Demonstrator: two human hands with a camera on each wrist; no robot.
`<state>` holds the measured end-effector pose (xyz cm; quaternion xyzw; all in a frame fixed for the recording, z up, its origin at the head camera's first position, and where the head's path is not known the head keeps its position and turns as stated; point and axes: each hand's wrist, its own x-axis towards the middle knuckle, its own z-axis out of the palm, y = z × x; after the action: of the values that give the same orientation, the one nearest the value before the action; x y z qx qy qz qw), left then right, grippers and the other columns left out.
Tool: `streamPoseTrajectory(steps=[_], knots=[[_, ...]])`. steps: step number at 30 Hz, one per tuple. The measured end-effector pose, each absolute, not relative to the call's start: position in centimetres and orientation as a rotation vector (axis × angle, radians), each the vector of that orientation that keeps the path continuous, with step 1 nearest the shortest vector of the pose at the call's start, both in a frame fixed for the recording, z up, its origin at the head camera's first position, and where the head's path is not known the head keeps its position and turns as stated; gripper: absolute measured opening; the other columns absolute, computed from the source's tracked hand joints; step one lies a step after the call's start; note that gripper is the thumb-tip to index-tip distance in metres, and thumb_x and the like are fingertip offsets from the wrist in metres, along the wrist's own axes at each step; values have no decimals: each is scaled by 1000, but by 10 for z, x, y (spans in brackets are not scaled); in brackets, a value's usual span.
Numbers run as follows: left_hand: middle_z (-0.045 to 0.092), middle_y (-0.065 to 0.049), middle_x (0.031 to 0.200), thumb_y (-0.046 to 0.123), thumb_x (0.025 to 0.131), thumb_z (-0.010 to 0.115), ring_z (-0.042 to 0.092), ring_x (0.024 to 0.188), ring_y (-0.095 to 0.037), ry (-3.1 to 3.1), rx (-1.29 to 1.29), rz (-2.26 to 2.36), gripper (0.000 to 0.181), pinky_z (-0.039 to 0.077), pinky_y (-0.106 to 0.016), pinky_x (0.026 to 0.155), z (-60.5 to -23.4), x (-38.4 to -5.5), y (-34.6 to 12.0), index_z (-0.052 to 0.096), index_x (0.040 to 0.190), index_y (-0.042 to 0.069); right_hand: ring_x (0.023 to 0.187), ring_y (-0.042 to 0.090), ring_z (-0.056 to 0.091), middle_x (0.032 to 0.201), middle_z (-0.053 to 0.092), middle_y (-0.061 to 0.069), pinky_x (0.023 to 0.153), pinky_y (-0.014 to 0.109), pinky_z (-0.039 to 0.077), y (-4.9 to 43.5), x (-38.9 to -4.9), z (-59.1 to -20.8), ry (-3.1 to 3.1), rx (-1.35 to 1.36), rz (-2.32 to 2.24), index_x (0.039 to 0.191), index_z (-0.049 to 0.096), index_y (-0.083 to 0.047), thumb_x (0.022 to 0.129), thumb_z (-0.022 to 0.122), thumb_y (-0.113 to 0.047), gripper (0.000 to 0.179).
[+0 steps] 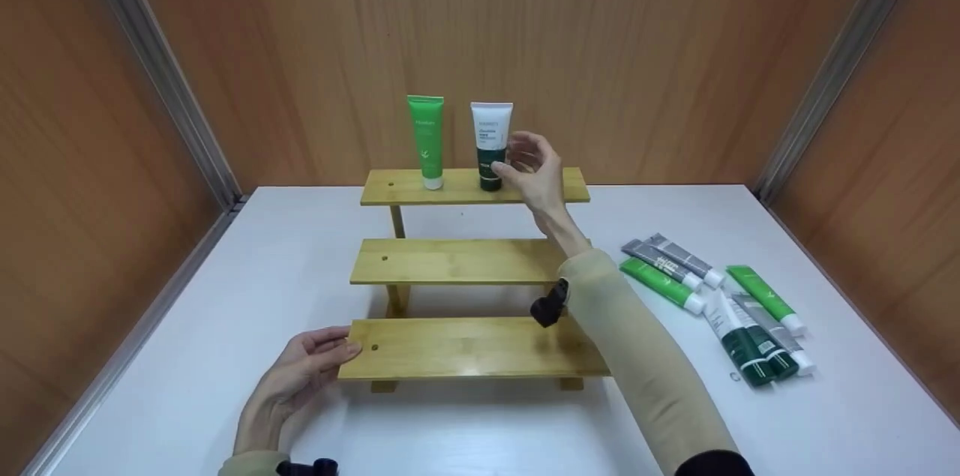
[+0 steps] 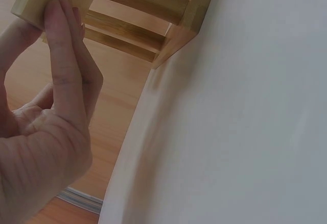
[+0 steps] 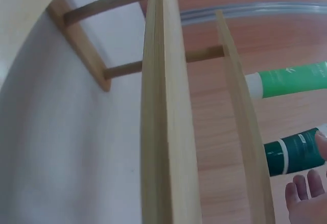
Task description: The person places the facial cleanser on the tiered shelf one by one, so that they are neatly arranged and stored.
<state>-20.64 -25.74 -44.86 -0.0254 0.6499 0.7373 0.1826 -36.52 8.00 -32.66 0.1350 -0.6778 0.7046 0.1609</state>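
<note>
A three-tier wooden display rack [image 1: 480, 347] stands on the white table. My left hand [image 1: 300, 375] pinches the left end of its lowest tier, thumb on top; the left wrist view shows the fingers [image 2: 64, 66] against the board. On the top tier, a green tube [image 1: 428, 135] stands upright on its white cap. Right of it stands a white and dark-green tube [image 1: 492, 124], cap down. My right hand [image 1: 538, 172] is beside this tube, thumb over its lower part. In the right wrist view its other fingers [image 3: 301, 185] are spread apart from the tube.
On the table right of the rack lies a loose group of tubes: grey ones [image 1: 684, 260], green ones [image 1: 765, 300] and white and dark-green ones [image 1: 739, 341], some overlapping. Wood-grain panels [image 1: 600, 49] enclose the back and sides. My right forearm passes over the rack's right end.
</note>
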Motion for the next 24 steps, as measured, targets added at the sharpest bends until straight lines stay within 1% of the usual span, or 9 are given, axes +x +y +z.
streamPoseTrajectory(steps=[6, 10, 12, 14, 17, 18, 20, 22, 24], knots=[[72, 0, 104, 11, 93, 71, 72, 96, -10, 1844, -72, 2061, 56, 61, -21, 89, -448, -207, -257, 46, 139, -10, 122, 39, 56, 126, 57, 25, 112, 44, 50, 126, -339, -331, -1993, 505, 1840, 130, 55, 6, 91, 68, 5, 41], [73, 2, 103, 12, 94, 71, 72, 95, -10, 1856, -74, 2052, 53, 61, -21, 88, -447, -206, -260, 50, 138, -7, 119, 35, 59, 124, 60, 25, 109, 39, 53, 164, -316, -341, -2102, 560, 1696, 127, 58, 7, 91, 67, 5, 37], [73, 2, 102, 11, 94, 70, 72, 95, -9, 1853, -71, 2049, 52, 61, -20, 87, -447, -207, -260, 50, 138, -7, 118, 32, 60, 125, 61, 23, 107, 32, 54, 186, -304, -350, -2180, 549, 1621, 127, 58, 6, 92, 68, 4, 36], [73, 2, 102, 11, 94, 70, 71, 95, -9, 1848, -72, 2046, 51, 61, -20, 86, -447, -207, -260, 50, 138, -7, 118, 28, 60, 127, 62, 20, 106, 23, 53, 209, -292, -361, -2269, 514, 1545, 128, 59, 4, 93, 69, 0, 37], [73, 3, 102, 11, 94, 70, 71, 95, -8, 1839, -73, 2048, 51, 60, -19, 86, -448, -207, -261, 50, 138, -6, 121, 27, 60, 129, 63, 17, 104, 13, 50, 240, -278, -380, -2401, 455, 1437, 130, 59, 1, 95, 68, -6, 37], [73, 3, 102, 11, 94, 70, 71, 95, -8, 1838, -75, 2048, 50, 60, -19, 86, -448, -207, -261, 51, 137, -6, 123, 28, 59, 130, 63, 16, 106, 14, 49, 250, -274, -386, -2441, 434, 1407, 131, 58, 0, 95, 68, -7, 38], [73, 3, 103, 12, 94, 70, 71, 95, -8, 1836, -79, 2049, 50, 60, -19, 86, -448, -207, -261, 52, 137, -5, 127, 31, 58, 133, 62, 16, 110, 22, 49, 268, -266, -398, -2522, 402, 1332, 134, 57, -1, 97, 67, -11, 39], [73, 2, 102, 12, 94, 71, 71, 95, -8, 1846, -92, 2047, 49, 60, -19, 86, -448, -207, -261, 52, 136, -5, 131, 36, 55, 136, 61, 18, 115, 36, 46, 282, -260, -409, -2580, 386, 1276, 136, 56, -1, 97, 67, -11, 41], [72, 2, 103, 12, 94, 71, 71, 95, -9, 1858, -97, 2041, 51, 61, -20, 87, -448, -208, -261, 51, 137, -6, 135, 40, 52, 139, 59, 21, 118, 48, 40, 295, -254, -419, -2631, 373, 1226, 137, 55, 0, 97, 66, -12, 43]])
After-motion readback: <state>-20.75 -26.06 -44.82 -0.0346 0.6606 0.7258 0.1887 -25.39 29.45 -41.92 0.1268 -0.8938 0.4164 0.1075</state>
